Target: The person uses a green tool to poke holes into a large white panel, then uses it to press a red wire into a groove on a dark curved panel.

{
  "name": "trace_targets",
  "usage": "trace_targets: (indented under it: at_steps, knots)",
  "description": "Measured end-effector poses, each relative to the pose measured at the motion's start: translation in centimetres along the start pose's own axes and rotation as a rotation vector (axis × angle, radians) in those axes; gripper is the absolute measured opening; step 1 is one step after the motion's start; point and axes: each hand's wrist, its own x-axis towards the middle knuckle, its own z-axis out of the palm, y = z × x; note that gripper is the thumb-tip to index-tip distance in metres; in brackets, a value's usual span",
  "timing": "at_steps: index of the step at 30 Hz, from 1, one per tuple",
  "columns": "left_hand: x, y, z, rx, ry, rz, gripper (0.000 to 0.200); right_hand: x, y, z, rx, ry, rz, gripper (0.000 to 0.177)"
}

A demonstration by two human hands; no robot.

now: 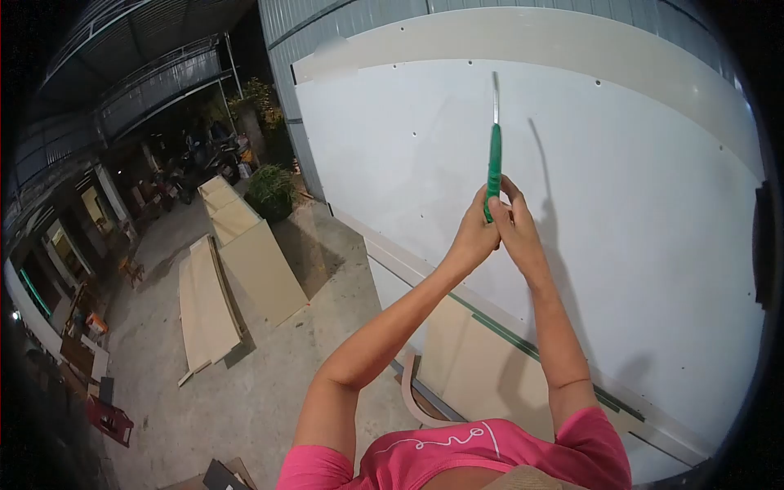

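Note:
A slim tool with a long green handle and a thin metal shank points upward in front of me. Whether it is a screwdriver or a narrow knife cannot be made out. Its lower handle end sits between my left hand and my right hand. Both hands meet there, with fingers closed about the handle. Behind the tool stands a large white panel with a cream border and several small dark dots. The tool's shadow falls on the panel to the right.
Beige boards and a long wooden piece lie on the concrete floor to the left. A curved pink-edged piece stands near my body. Farther back are a green bush and parked motorbikes.

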Motion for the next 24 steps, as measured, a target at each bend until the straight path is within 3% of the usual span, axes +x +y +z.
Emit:
trace_targets:
  at_steps: [2, 5, 7, 9, 13, 15, 24]
  knots:
    - [1.6, -0.7, -0.2, -0.195, 0.014, -0.083, 0.04, 1.4, -0.3, -0.1, 0.012, -0.009, 0.05, 0.074]
    - [3.8, -2.0, -1.5, -0.165, -0.049, -0.04, 0.042, 3.0, 0.4, 0.2, 0.044, -0.026, 0.096, 0.069]
    - [4.9, -3.0, -1.8, -0.223, -0.027, -0.025, 0.041, 4.2, 1.5, 1.0, -0.107, 0.126, -0.052, 0.065]
    - [5.4, -2.7, -2.4, -0.266, 0.001, -0.04, 0.034, 6.1, 3.7, 0.8, -0.193, 0.114, -0.055, 0.062]
    - [7.0, -3.7, -3.8, -0.255, -0.043, 0.008, 0.031, 7.1, 3.4, 2.1, 0.082, 0.061, 0.09, 0.058]
    - [7.2, -4.0, -4.0, -0.278, -0.019, -0.024, 0.026, 7.1, 3.2, 2.3, 0.078, 0.034, 0.122, 0.055]
    - [8.0, -4.8, -4.5, -0.284, -0.077, -0.04, 0.038, 6.6, 1.9, 3.4, 0.034, 0.091, 0.102, 0.048]
